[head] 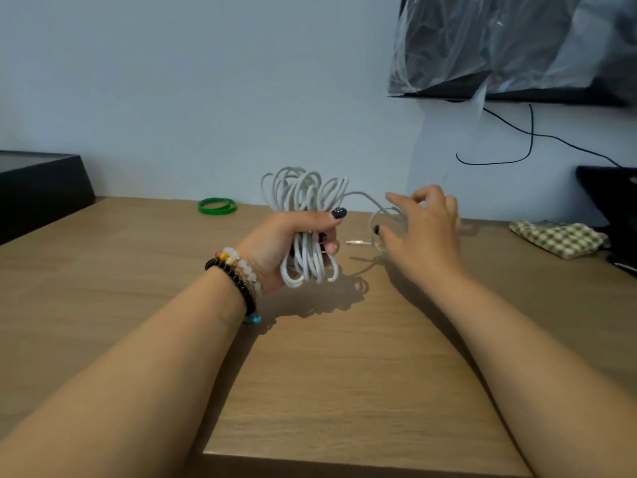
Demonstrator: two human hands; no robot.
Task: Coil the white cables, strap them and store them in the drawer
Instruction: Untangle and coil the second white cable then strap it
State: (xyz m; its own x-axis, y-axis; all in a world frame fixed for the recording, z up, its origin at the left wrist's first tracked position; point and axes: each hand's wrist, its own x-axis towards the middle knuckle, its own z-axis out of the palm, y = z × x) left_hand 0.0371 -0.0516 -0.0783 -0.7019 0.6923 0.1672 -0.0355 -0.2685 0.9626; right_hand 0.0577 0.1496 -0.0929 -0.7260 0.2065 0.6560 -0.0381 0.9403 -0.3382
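Coiling nearly done: left hand (275, 250) clenches the coil (305, 222) above the table (344, 374). Right hand (422, 229), fingers loosely curled, guides the last loop; cannot tell if it grips. Plug end (358, 242) lies loose. Green bands (217, 205) wait beyond; strapping, storing remain.

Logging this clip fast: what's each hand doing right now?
Left hand: holds the coiled white cable.
Right hand: fingers loosely spread at the cable's loose end; grip cannot be told.
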